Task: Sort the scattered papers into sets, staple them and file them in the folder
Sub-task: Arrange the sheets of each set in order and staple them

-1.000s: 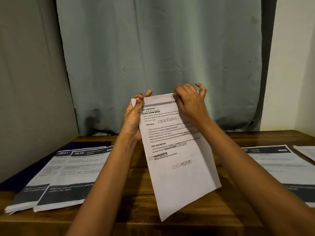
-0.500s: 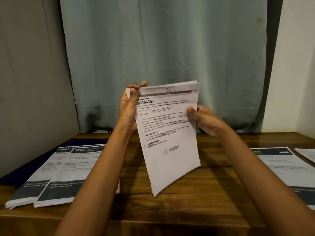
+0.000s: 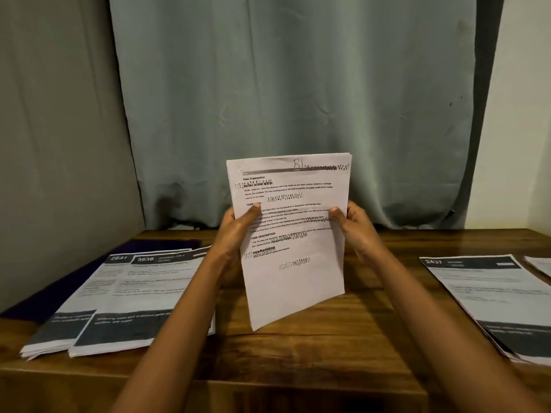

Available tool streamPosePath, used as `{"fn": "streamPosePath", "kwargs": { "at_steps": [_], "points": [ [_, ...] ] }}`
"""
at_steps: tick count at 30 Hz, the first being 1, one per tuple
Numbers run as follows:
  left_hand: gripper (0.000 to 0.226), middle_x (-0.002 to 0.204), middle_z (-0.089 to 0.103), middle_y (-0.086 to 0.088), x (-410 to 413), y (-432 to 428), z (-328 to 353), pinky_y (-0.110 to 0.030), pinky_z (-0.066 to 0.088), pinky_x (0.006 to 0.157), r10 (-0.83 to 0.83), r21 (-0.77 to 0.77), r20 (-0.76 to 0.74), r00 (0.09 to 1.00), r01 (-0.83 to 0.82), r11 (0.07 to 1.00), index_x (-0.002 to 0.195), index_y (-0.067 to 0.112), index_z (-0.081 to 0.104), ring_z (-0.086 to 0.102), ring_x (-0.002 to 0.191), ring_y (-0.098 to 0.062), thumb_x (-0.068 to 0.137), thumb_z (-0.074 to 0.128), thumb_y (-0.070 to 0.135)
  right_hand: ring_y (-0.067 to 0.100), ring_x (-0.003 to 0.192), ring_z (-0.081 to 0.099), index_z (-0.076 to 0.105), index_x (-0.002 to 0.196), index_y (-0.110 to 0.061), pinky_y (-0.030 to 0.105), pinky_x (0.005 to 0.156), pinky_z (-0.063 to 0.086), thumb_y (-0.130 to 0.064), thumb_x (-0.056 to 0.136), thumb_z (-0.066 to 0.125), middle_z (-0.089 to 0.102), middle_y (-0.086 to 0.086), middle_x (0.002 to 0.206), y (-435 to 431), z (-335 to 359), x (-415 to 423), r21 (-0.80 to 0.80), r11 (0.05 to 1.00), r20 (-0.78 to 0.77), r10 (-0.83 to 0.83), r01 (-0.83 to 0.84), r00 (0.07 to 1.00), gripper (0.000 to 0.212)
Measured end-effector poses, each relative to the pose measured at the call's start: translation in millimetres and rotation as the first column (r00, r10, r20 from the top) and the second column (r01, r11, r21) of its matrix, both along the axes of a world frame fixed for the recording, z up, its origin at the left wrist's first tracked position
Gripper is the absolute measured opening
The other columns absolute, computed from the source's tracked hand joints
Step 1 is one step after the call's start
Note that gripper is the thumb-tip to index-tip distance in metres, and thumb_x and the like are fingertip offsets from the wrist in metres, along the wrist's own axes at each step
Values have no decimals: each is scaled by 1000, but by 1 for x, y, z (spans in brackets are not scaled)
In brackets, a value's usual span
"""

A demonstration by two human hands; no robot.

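I hold a set of white printed papers upright above the wooden table. My left hand grips its left edge, thumb on the front. My right hand grips the right edge the same way. The top sheet has scribbled-out lines and a handwritten mark at its head. On the table to the left lie two overlapping paper stacks with dark headers numbered 2641 and 3638. Another stack numbered 2437 lies at the right. A dark purple folder shows partly under the left stacks.
A grey-green curtain hangs behind the table, with walls at both sides. One more sheet pokes in at the far right edge. The table's front edge runs just below my forearms.
My left hand slid from the top left corner down to the left edge. My right hand came off the top edge to the right edge. The papers now stand straighter.
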State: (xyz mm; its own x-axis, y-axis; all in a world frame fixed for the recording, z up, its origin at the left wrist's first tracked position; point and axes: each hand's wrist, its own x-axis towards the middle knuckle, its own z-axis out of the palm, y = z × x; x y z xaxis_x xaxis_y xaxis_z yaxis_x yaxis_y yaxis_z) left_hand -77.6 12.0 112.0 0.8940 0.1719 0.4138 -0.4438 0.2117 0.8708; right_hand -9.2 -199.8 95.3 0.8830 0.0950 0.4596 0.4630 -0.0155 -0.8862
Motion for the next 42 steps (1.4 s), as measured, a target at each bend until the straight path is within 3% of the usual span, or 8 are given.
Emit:
{"fn": "streamPosePath", "kwargs": {
  "at_steps": [9, 14, 16, 18, 21, 28, 33, 42],
  "points": [
    [10, 90, 72, 4, 9, 3, -6, -26, 58, 60, 58, 63, -4, 998, -57, 996, 103, 22, 60, 71, 78, -14, 94, 57, 22, 22, 108, 63, 56, 124, -7, 38, 91, 53, -23, 100, 47, 65, 7, 121, 4, -2, -7, 32, 999, 32, -27, 26, 999, 31],
    [11, 109, 70, -5, 10, 3, -35, -47, 54, 88, 40, 40, -73, 997, -37, 999, 103, 24, 61, 67, 100, -28, 93, 57, 21, 7, 98, 63, 57, 120, -9, 21, 80, 54, -24, 99, 48, 64, 3, 118, 5, -19, -12, 1, 1000, 49, -12, 11, 999, 28],
    [15, 111, 70, -5, 10, 3, -34, -47, 54, 88, 18, 63, -58, 998, -14, 998, 108, 24, 62, 67, 103, -28, 95, 55, 22, 8, 96, 64, 59, 114, -10, 23, 81, 55, -24, 98, 49, 66, 4, 117, 5, -16, -12, -1, 999, 53, -41, 42, 998, 23],
    [20, 108, 71, -4, 10, 3, -29, -40, 58, 80, -36, 62, -58, 998, 40, 997, 114, 18, 61, 69, 98, -24, 96, 53, 19, 18, 98, 67, 63, 106, -10, 39, 87, 55, -26, 97, 54, 69, 7, 112, 0, -12, -8, -4, 997, 34, -72, 73, 997, 21],
    [27, 104, 73, -6, 12, 5, -23, -34, 59, 71, -155, 0, -131, 979, 156, 988, 122, 8, 59, 71, 92, -22, 98, 50, 17, 27, 99, 69, 64, 105, -12, 52, 91, 52, -28, 95, 54, 72, 7, 107, -6, -8, -6, 8, 999, -89, -41, 42, 995, 21],
    [41, 110, 69, -12, 21, 13, -36, -42, 58, 77, -356, -334, -178, 917, 284, 899, 133, 18, 54, 67, 94, -27, 93, 50, 29, 25, 95, 70, 64, 113, -6, 41, 85, 55, -15, 98, 50, 71, 8, 110, -23, -38, -16, -118, 987, -353, 65, -113, 933, 22],
    [40, 142, 50, -1, 36, 5, -57, -42, 45, 99, -272, -451, -109, 956, 196, 871, 136, 21, 48, 49, 128, -24, 103, 32, 36, 31, 101, 68, 63, 113, -5, 50, 93, 51, -14, 97, 51, 70, 11, 113, -34, -63, -11, -112, 970, -497, 133, -215, 858, 23],
    [28, 140, 53, -2, 40, 2, -81, -38, 47, 91, -192, -505, -211, 958, 62, 861, 113, 19, 54, 54, 121, -24, 105, 30, 30, 34, 99, 67, 59, 115, 6, 46, 88, 53, -13, 97, 50, 68, 17, 114, -36, -76, -5, -136, 972, -602, 74, -194, 795, 28]
  ]
}}
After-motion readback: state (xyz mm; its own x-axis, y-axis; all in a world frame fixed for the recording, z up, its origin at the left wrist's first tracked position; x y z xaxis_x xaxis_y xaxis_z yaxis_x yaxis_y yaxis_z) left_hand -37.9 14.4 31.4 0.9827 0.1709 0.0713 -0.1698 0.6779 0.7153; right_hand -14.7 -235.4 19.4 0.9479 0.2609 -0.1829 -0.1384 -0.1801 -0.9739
